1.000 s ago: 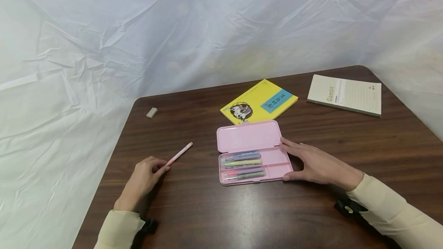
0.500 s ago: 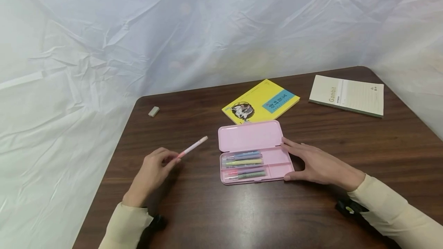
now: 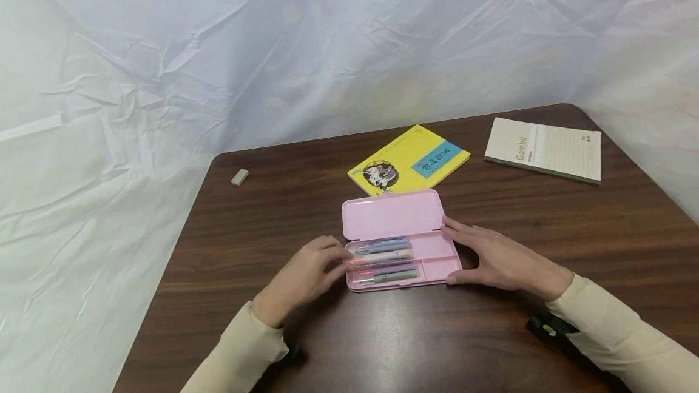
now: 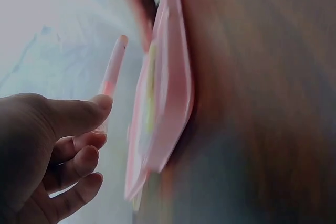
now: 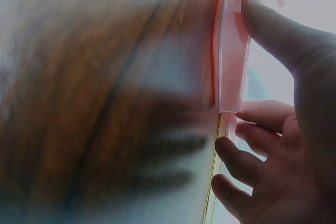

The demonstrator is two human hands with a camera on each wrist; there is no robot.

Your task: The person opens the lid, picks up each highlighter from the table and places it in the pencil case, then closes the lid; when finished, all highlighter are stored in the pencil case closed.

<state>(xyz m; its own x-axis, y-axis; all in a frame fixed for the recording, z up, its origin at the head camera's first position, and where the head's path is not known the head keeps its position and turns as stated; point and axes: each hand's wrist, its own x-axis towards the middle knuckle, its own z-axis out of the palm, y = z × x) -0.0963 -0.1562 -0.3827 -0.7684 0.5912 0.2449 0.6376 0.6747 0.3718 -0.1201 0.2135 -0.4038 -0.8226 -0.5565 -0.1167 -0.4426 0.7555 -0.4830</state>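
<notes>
An open pink pencil case lies on the table, its lid tipped back and several coloured pens inside its left part. My left hand is at the case's left end, pinching a white and pink pen between thumb and fingers. In the head view this pen stretches over the upper compartment, above the pens in there. At the opposite end my right hand grips the case, thumb at the near corner and fingers at the hinge side. The right wrist view shows that thumb against the pink wall.
Behind the case a yellow booklet lies, partly overlapped by the lid. A cream notebook rests at the back right of the dark wooden table. A small white eraser is at the far left. A white sheet hangs behind.
My left hand has carried the pen rightward from the left of the table to over the pencil case. My right hand has stayed at the case's right end.
</notes>
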